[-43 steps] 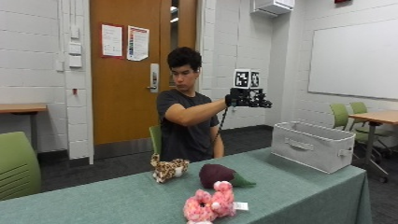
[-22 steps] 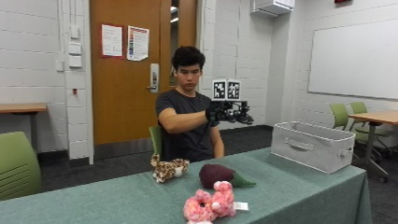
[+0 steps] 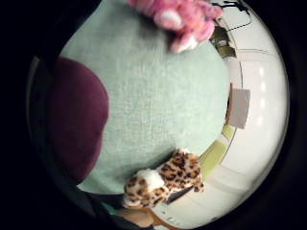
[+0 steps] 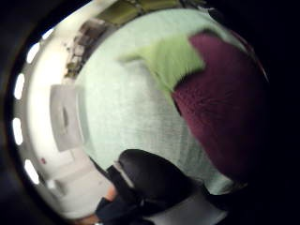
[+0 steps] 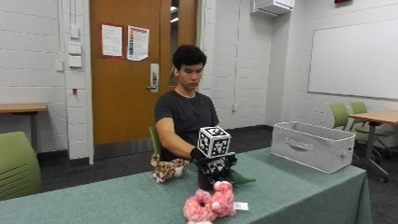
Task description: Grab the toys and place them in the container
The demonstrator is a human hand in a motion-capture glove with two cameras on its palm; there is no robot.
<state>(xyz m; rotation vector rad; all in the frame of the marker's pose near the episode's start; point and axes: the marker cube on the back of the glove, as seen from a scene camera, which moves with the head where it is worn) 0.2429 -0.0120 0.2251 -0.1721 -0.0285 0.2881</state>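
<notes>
In the outside view my gloved right hand hangs just over a maroon plush toy with a green leaf, in the middle of the green table. Its fingers point down around the toy's top without closing on it. Both palm views show the maroon toy close beneath the palm, and the gloved thumb beside it. A leopard-spotted plush lies at the far table edge by the person. At the near edge lies a pink plush.
A grey fabric container stands at the table's right end, open at the top. Green cloth stretches bare between the toys and the container. Green chairs and other tables stand around the room.
The gloved hand has come down from chest height, where it was raised in front of the person, to just over the maroon toy. The toys and container have not moved.
</notes>
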